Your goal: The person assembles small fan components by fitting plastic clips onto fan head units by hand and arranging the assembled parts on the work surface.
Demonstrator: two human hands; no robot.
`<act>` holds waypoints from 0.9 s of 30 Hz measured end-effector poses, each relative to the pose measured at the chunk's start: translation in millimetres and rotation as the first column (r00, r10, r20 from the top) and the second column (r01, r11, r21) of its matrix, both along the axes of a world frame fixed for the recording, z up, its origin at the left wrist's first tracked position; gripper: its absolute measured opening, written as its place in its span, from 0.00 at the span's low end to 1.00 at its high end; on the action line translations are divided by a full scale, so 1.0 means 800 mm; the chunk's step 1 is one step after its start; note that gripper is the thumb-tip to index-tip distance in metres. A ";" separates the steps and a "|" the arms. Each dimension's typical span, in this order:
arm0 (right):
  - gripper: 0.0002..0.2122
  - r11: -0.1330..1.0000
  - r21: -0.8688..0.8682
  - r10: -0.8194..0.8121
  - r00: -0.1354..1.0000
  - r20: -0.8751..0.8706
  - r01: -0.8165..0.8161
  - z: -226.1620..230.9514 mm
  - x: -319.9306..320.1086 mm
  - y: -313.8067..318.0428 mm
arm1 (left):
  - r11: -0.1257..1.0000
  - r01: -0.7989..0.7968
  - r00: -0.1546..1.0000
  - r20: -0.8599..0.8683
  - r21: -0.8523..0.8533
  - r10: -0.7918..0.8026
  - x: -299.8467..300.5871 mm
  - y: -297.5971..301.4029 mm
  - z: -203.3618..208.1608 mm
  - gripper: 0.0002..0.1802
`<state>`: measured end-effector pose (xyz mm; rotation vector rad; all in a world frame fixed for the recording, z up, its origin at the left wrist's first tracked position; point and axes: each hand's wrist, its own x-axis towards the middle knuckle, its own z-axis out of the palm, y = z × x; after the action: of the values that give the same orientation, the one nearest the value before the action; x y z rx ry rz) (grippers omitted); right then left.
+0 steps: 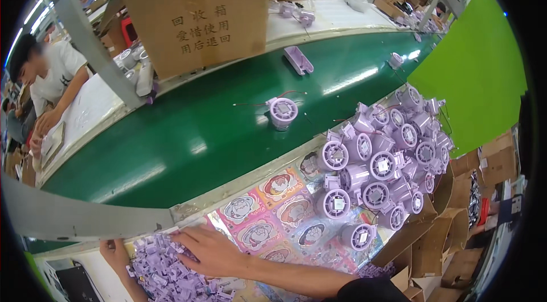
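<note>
A heap of small light-purple plastic parts (165, 273) lies at the near left of the bench. My right hand (205, 251) reaches over the top of this heap from the right, its fingers apart and touching the parts. At the heap's left edge is my left hand (115, 253); its fingertips are partly hidden under the grey beam, so what they hold cannot be made out. To the right, round purple fan housings (382, 165) with thin wires are piled on a bench cover (256, 236) printed with colourful cartoon pictures.
Beyond the bench runs a green conveyor belt (188, 137) carrying a purple housing (283, 111) and a purple shell (298, 61). A grey beam (85, 211) crosses at left. A large cardboard box (194, 17) stands behind. Another person (60, 68) works at far left.
</note>
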<state>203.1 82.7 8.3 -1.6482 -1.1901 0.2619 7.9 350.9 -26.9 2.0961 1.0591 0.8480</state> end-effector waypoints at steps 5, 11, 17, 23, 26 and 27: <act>0.10 0.992 0.099 -0.057 0.980 -0.191 0.077 -0.004 0.005 0.004 | 0.997 -0.058 0.995 -0.079 -0.041 0.055 0.017 -0.022 0.019 0.04; 0.04 0.992 0.094 -0.044 0.930 -0.365 0.084 0.008 0.006 0.006 | 0.998 0.023 0.997 -0.074 0.054 -0.019 -0.051 0.059 -0.038 0.10; 0.06 0.980 0.144 -0.088 0.954 -0.287 0.134 0.001 0.010 0.002 | 0.999 0.036 0.999 -0.018 0.009 -0.036 -0.035 0.047 -0.044 0.14; 0.05 0.988 0.136 -0.034 0.952 -0.305 0.079 0.009 0.002 0.008 | 0.973 -0.148 0.985 -0.062 0.179 0.162 0.042 -0.055 0.058 0.21; 0.05 0.991 0.103 -0.046 0.947 -0.319 0.083 -0.007 0.010 0.003 | 0.979 -0.143 0.986 -0.064 0.147 0.154 0.048 -0.046 0.025 0.23; 0.05 0.992 0.098 -0.049 0.945 -0.322 0.084 -0.004 0.009 0.003 | 0.979 -0.143 0.986 -0.061 0.149 0.153 0.046 -0.043 0.027 0.23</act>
<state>210.2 85.1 5.3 -1.4802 -0.8864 0.3974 44.9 316.6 -5.5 2.2024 1.2383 0.9519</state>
